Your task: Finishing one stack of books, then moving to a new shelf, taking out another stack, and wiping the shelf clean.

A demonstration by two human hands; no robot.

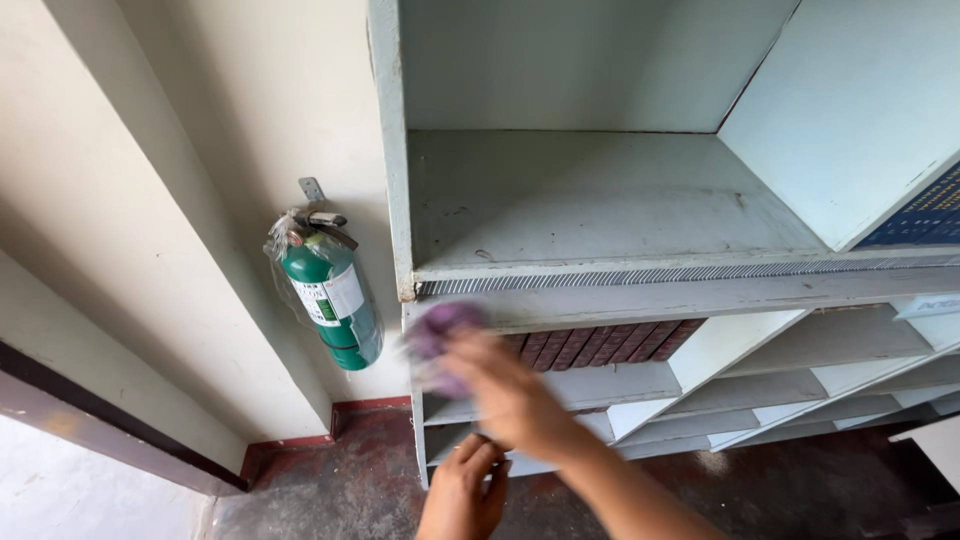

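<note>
My right hand reaches forward and holds a purple cloth against the front edge of a pale green wooden shelf unit, near its left post. The hand and cloth are blurred by motion. My left hand hangs lower, near the bottom of the frame, with its fingers loosely curled and nothing visible in it. The top shelf board is bare and scuffed. A row of dark red books stands on the shelf below, just right of the cloth.
A green fire extinguisher wrapped in clear plastic hangs on the cream wall left of the shelves. Dark blue books stand in the right compartment. Lower shelves step down toward a dark red floor.
</note>
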